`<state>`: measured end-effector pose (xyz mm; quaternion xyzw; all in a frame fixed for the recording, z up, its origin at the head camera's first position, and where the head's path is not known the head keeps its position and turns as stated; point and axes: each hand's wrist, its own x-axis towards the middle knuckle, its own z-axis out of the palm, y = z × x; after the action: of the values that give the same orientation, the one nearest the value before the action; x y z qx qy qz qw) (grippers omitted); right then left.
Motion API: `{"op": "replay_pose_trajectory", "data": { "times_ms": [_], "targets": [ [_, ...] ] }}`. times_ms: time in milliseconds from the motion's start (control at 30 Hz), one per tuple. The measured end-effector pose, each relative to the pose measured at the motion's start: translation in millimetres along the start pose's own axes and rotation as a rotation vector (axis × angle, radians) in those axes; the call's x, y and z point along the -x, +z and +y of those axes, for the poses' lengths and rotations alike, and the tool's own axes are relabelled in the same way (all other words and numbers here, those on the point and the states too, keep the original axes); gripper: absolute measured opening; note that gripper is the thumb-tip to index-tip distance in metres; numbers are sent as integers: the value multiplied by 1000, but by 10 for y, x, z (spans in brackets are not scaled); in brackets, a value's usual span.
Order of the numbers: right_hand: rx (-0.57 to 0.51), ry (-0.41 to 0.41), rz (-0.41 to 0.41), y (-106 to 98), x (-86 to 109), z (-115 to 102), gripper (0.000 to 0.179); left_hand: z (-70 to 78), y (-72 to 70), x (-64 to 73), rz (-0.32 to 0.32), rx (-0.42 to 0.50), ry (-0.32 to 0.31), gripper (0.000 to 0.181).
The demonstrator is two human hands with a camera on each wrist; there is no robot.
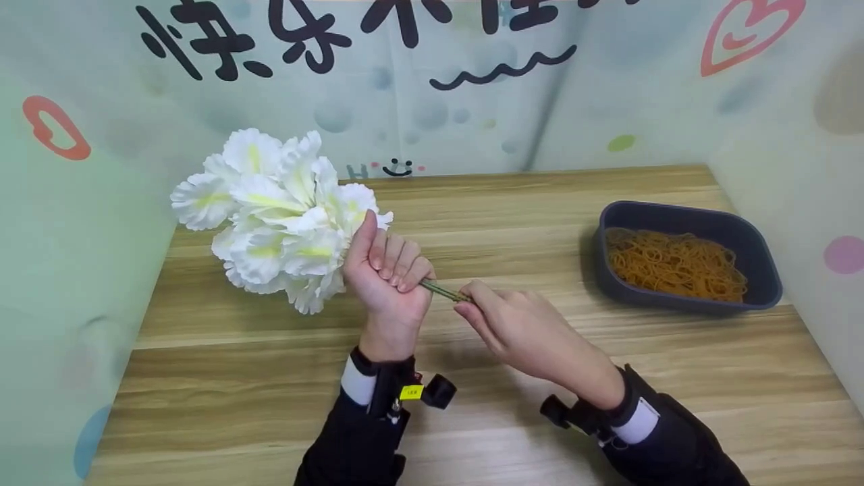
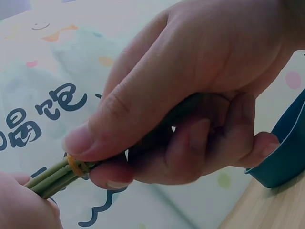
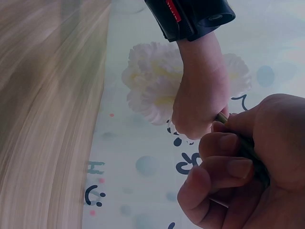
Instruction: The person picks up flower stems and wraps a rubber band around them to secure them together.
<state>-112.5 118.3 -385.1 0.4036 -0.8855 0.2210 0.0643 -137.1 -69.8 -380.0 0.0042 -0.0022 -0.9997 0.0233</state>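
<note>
A bunch of white flowers with yellow centres [image 1: 270,216] is held up at the left, its blossoms leaning away to the upper left in the head view. Just below the blossoms, my left hand [image 1: 391,277] grips the green stems [image 1: 442,290], fingers curled round them. My right hand [image 1: 526,324] holds the lower part of the stems between thumb and curled fingers. A yellow-orange rubber band [image 2: 75,165] circles the stems right at the right thumb tip in the left wrist view. Most of the stem ends are hidden inside the right hand [image 3: 238,167].
A dark blue plastic tub [image 1: 688,307] stands on the right of the wooden table [image 1: 270,405], with many rubber bands [image 1: 675,266] inside it. A printed cloth backdrop [image 1: 459,115] with writing encloses the back and sides.
</note>
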Motion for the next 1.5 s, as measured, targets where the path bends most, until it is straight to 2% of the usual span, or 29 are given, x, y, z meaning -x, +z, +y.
{"op": "replay_pose_trajectory", "data": {
  "times_ms": [300,500,667,800,900,1000,1067,1133,1233,1333,1400,1500],
  "targets": [
    [-21,3,5,-20,12,-9,22,-5,5,-16,-53,-24,-28,69],
    [-76,20,4,-24,13,-9,21,4,4,-25,-67,-38,-38,68],
    [-164,55,-1,-13,28,9,17,6,12,-28,-98,-149,-61,65],
    [-255,94,0,-2,49,23,16,-2,41,-14,-105,-316,-57,58],
    [-306,117,10,1,61,23,16,-22,56,-6,-91,-447,-35,49],
    [-350,148,21,-11,72,23,17,-46,56,-6,-95,-579,-44,37],
    [-374,178,29,-27,83,27,18,-54,52,-8,-114,-717,-56,32],
    [-393,208,39,-42,96,38,19,-46,46,-12,-140,-904,-56,28],
    [-424,247,52,-57,121,61,20,-4,39,-14,-172,-1256,7,23],
    [-489,283,60,-60,153,89,22,46,30,-14,-196,-1534,107,21],
    [-535,298,62,-52,173,105,24,66,22,-16,-220,-1641,159,22],
    [-569,300,55,-16,206,127,24,65,12,-27,-249,-1710,189,27]
  ]
}}
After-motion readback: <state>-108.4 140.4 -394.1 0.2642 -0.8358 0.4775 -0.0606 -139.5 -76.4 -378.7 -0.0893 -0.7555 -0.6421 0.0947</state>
